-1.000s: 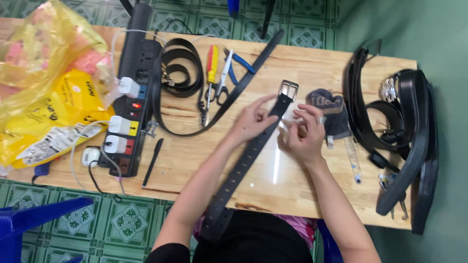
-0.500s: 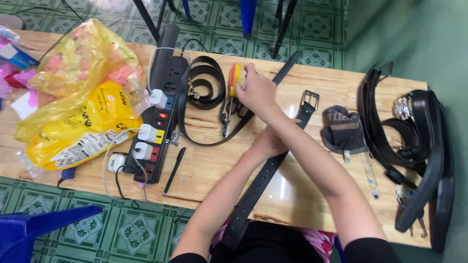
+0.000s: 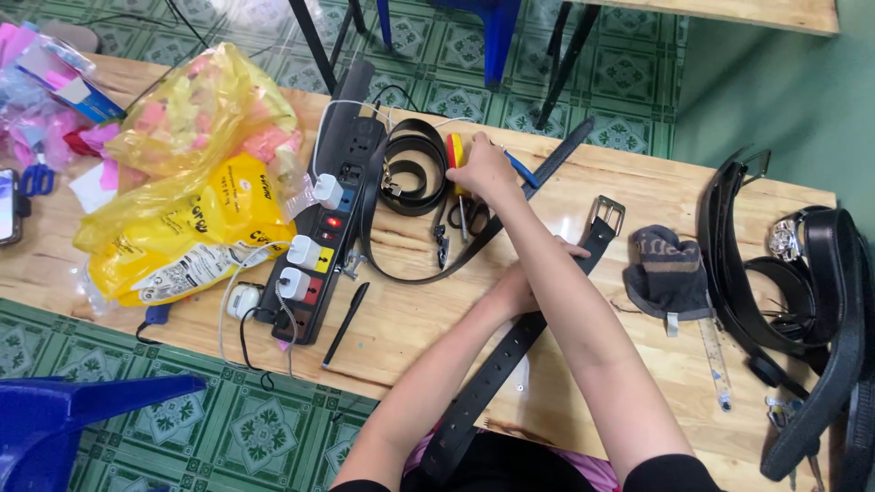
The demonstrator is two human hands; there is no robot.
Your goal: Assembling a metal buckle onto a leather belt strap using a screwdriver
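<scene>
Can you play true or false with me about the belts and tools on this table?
1. The right hand reaches over to the tools with red, yellow and blue handles. True.
2. The left hand rests on the long black belt with holes. True.
3. The buckle of that belt is gold and round. False: it is silver and square.
4. The power strip has nothing plugged in. False: white plugs sit in it.
5. The black pen lies beside the power strip. True.
6. The yellow plastic bag is on the floor. False: it lies on the wooden table.
</scene>
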